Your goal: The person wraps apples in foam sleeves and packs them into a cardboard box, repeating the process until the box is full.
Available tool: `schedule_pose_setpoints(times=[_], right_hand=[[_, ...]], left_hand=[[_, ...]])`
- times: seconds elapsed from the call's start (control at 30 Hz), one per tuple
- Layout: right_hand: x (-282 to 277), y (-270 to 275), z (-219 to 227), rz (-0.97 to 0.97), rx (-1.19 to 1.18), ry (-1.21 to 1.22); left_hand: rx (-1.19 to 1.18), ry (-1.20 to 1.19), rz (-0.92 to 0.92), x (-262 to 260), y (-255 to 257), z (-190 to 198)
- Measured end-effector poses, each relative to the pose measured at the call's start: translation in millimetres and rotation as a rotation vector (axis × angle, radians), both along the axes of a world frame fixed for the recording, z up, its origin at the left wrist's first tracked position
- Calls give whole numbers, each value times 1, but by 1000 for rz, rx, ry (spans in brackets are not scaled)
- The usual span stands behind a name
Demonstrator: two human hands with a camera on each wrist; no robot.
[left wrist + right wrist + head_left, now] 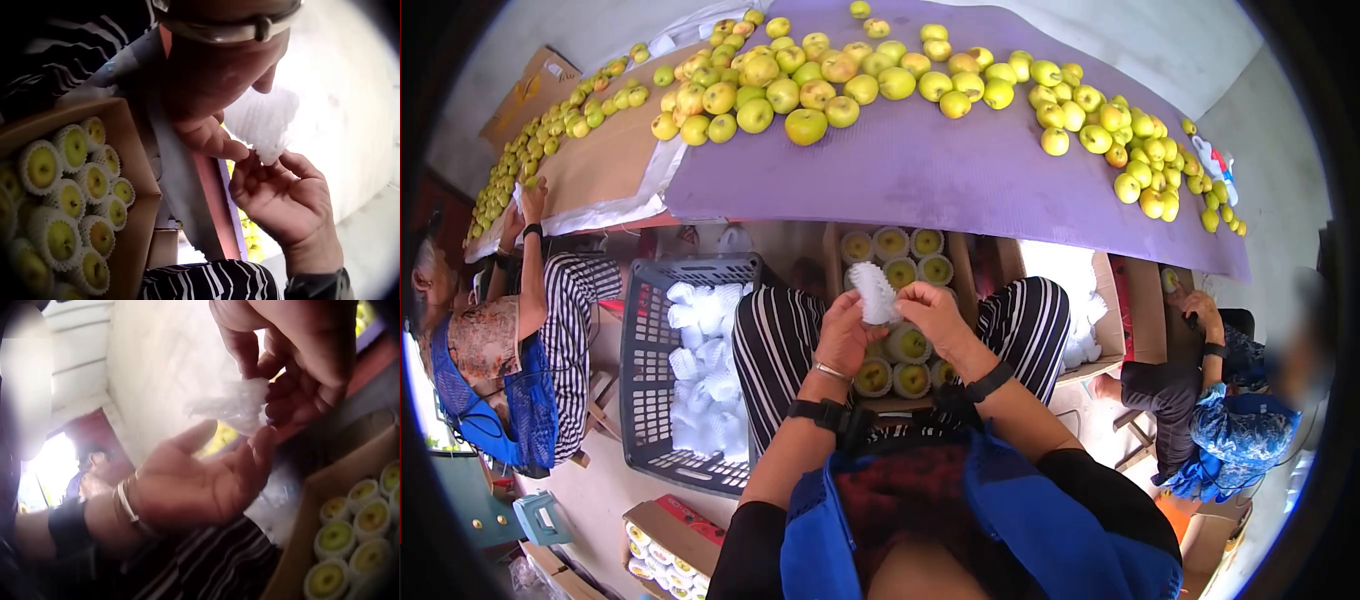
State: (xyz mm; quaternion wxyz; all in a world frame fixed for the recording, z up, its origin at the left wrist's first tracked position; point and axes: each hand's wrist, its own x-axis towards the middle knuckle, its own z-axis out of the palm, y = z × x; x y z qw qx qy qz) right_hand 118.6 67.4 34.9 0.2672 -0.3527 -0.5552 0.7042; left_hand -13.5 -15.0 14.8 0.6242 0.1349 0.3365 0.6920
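A white foam fruit net (872, 292), collapsed and with no apple showing in it, is held up between both hands over the lap. The left hand (843, 332) has it between thumb and fingers, palm turned up in the right wrist view. Fingers of the right hand (935, 316) pinch the net's narrow end, seen close in the left wrist view, where the foam net (265, 122) fans out above them. Beneath the hands stands a cardboard box (837, 262) packed with rows of apples (890, 242) in foam nets; the forearms and hands hide part of it.
Loose yellow-green apples (805, 126) cover much of the purple-topped table (830, 180) ahead. A dark plastic crate (640, 400) of foam nets stands left; another box (1108, 310) with white nets is at right. People sit on both sides. A box (700, 535) of wrapped fruit lies behind left.
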Motion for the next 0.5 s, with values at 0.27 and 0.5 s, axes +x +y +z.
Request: schedule_pose_setpoints(times=[0.27,0.5], right_hand=[[-4,-6,-6,21,441,-350],[-2,-6,-12,59,479,-424]], left_hand=[[-116,159,-45,5,5,-8],[-156,396,27,15,6,2]])
